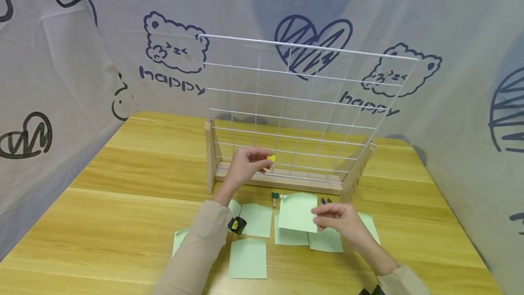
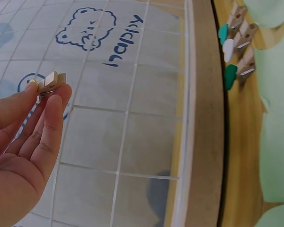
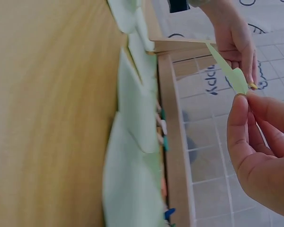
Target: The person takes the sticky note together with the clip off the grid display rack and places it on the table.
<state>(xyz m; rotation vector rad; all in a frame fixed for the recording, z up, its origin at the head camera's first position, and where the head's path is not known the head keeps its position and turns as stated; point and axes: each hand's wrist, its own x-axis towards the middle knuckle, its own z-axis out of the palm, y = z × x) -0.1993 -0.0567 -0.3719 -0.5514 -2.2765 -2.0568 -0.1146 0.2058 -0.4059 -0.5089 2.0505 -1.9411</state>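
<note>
In the head view my left hand [image 1: 244, 166] is raised in front of the white wire grid [image 1: 309, 47], pinching a small wooden clothespin [image 2: 51, 81] with a yellow decoration [image 1: 271, 158] between thumb and fingers. My right hand [image 1: 343, 222] holds a pale green sticky note [image 1: 298, 213] by its right edge. That note is lifted above other green notes [image 1: 248, 259] spread on the table, and its top edge curls. In the right wrist view the note [image 3: 229, 71] appears nearly edge-on, pinched between thumb and fingertips.
A wooden stand [image 1: 286, 182] carries the grid on the wooden table [image 1: 102, 222]. Several small clothespins [image 2: 245, 68] with green and white tops lie along its front, beside the notes. Blue and dark ones [image 1: 324, 200] lie farther right. A printed white curtain [image 1: 245, 3] hangs behind.
</note>
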